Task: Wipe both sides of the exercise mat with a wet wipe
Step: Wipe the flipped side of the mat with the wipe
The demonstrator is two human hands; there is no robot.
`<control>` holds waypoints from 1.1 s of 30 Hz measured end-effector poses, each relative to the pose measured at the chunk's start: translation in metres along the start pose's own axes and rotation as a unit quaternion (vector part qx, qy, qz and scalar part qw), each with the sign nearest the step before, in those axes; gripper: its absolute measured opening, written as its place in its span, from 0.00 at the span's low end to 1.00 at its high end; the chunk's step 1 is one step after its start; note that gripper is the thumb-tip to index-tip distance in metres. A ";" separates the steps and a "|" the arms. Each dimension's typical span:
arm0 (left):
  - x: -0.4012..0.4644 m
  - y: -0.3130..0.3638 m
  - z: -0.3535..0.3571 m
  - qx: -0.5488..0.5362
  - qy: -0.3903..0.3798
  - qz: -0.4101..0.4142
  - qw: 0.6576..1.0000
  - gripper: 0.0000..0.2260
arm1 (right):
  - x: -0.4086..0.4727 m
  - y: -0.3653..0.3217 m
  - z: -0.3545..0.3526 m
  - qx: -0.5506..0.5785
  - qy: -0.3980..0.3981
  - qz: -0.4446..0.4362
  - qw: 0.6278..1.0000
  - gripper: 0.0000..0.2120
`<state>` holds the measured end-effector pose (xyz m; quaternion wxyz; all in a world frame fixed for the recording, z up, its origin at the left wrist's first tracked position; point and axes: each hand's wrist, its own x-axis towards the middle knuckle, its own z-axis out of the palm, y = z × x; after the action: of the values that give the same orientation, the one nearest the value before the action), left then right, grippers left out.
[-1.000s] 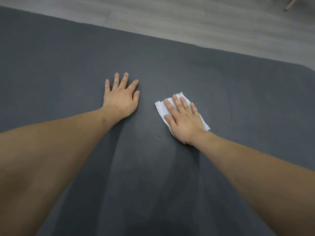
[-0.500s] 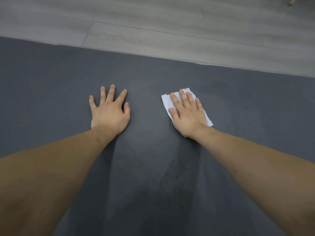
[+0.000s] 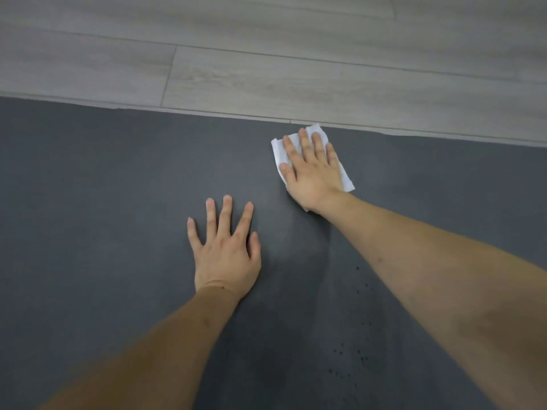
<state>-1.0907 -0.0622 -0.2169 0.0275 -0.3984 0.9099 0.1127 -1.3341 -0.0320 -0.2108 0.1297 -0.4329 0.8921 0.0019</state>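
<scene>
wet wipe (image 3: 279,152) pressed flat under straight fingers of right hand (image 3: 313,170), at far edge of dark exercise mat (image 3: 103,187) beside wood floor (image 3: 296,69). left hand (image 3: 226,255) spread open, nothing held, likely planted to steady mat.

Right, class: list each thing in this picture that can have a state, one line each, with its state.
Mat: unrolled flat on the floor, dark specks near the right arm.
Wipe: folded, pressed flat at the mat's far edge.
Right hand: fingers straight, pressing the wipe.
Left hand: fingers spread, flat on the mat.
</scene>
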 end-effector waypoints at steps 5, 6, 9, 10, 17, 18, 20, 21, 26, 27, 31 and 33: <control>0.031 -0.026 -0.019 -0.029 0.051 0.032 0.998 0.16 | -0.009 -0.038 0.006 0.025 -0.003 0.045 0.999 0.30; 0.046 -0.037 -0.026 -0.035 0.063 0.044 0.996 0.15 | -0.009 -0.041 0.007 0.029 0.003 0.055 0.998 0.30; 0.105 -0.077 -0.044 -0.043 0.086 0.039 0.995 0.17 | -0.002 -0.046 0.007 0.036 0.004 0.095 0.995 0.30; 0.126 -0.090 -0.047 -0.042 0.078 0.024 0.996 0.17 | 0.005 -0.050 0.006 0.048 0.004 0.123 0.991 0.30; 0.186 -0.110 -0.045 -0.006 0.002 -0.060 0.998 0.27 | 0.034 -0.069 0.006 0.052 0.019 0.235 0.970 0.31; 0.184 -0.111 -0.048 0.003 -0.001 -0.058 0.998 0.27 | 0.034 -0.070 0.005 0.051 0.020 0.237 0.970 0.31; 0.183 -0.111 -0.050 0.014 -0.014 -0.059 0.998 0.27 | 0.035 -0.071 0.003 0.046 0.019 0.242 0.969 0.31; 0.185 -0.111 -0.051 0.011 -0.020 -0.062 0.998 0.27 | 0.037 -0.072 0.004 0.042 0.020 0.242 0.969 0.31; 0.182 -0.110 -0.053 0.016 -0.032 -0.064 0.997 0.27 | 0.035 -0.073 0.004 0.029 0.016 0.243 0.969 0.31; 0.184 -0.110 -0.053 0.016 -0.036 -0.062 0.997 0.27 | 0.035 -0.073 0.003 0.026 0.012 0.244 0.969 0.31; 0.185 -0.108 -0.052 0.025 -0.047 -0.066 0.996 0.28 | 0.035 -0.072 0.002 0.016 0.006 0.242 0.970 0.31; 0.184 -0.109 -0.052 0.022 -0.044 -0.062 0.997 0.27 | 0.035 -0.071 0.000 0.017 0.006 0.243 0.970 0.31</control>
<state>-1.1348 -0.2777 -0.2123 0.0833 -0.4477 0.8837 0.1084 -1.2997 -0.1035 -0.2114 0.1274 -0.2008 0.9712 0.0155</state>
